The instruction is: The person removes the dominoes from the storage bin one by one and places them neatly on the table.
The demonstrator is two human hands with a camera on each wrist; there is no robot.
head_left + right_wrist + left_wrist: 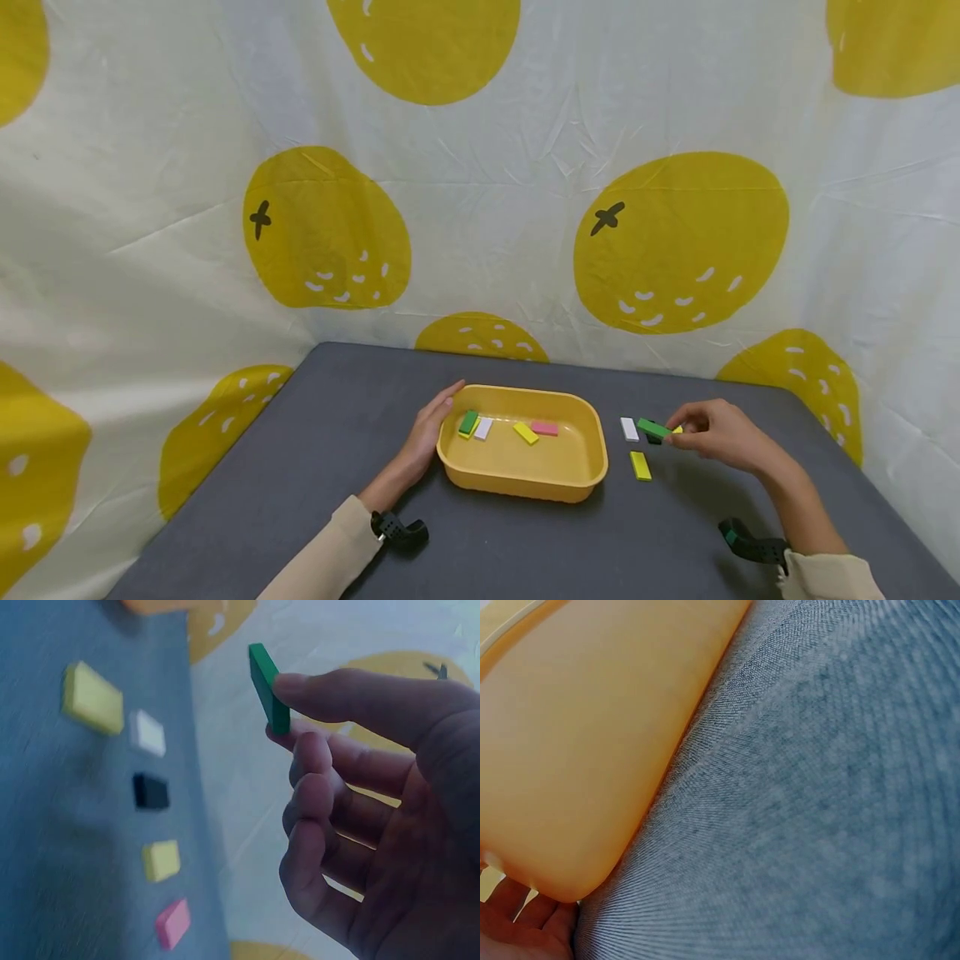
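My right hand point(716, 429) pinches a green rectangular block point(268, 688) between thumb and index finger, raised above the table, with the other fingers curled. Below and beside it on the table are a white block point(629, 429), a black block point(151, 791), a yellow block point(641, 466), another yellow block point(162, 860) and a pink block point(173, 924). My left hand point(423, 437) rests against the left side of a yellow-orange plastic tub point(517, 482), fingers fairly straight along its wall. Inside the tub lie a green block point(468, 422), a white block point(483, 428), yellow blocks and a pink block point(545, 428).
The tub and loose blocks stand on a dark grey cloth-covered table point(495, 550). Behind and to the sides hangs a white curtain point(480, 225) with a yellow fruit print, close to the table's far edge.
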